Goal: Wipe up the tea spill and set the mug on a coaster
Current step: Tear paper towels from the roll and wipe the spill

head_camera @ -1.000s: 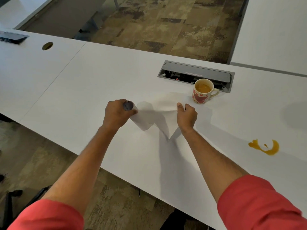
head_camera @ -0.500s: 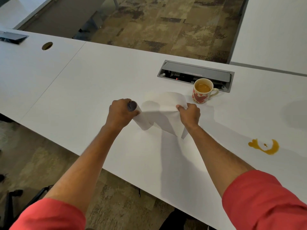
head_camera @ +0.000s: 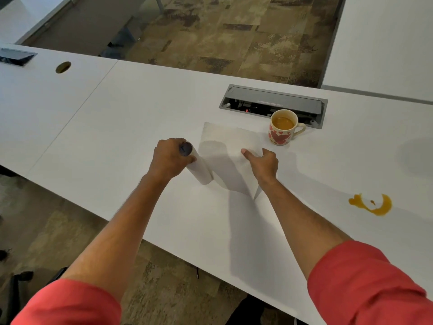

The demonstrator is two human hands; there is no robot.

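1. White paper towel roll (head_camera: 199, 168) gripped by left hand (head_camera: 167, 158), left of mug (head_camera: 282, 127).
2. Pulled-out sheet (head_camera: 230, 141) pinched by right hand (head_camera: 264, 164), just beside mug.
3. Amber tea spill (head_camera: 372, 204) on table (head_camera: 117, 127), well right of mug.

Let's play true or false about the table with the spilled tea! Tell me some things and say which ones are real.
1. The mug has tea in it. True.
2. The tea spill is already wiped up. False: it sits on the table, untouched.
3. The left hand grips the paper towel roll. True.
4. The mug stands on a coaster. False: it stands on the bare table.
5. The right hand holds the towel sheet. True.
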